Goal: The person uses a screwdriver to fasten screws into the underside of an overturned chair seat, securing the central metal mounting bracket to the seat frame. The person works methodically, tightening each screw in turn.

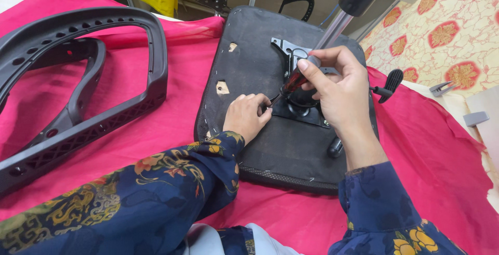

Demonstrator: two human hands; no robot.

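Hands working a screwdriver on an upturned chair seat.
From the left: chair frame point(78, 94) on red cloth point(171, 125); left hand point(247, 116), fingers pinched at the screwdriver point(293, 83) tip; seat point(244, 68) mid-bench, its plate point(304, 107) uppermost; right hand point(335, 86) closed round the handle.

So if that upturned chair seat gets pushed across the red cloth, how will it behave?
The chair seat looks like a stiff flat board, so it should slide rather than flex. The metal plate and gas cylinder probably make it top-heavy and apt to tip. The red cloth may bunch beneath it.
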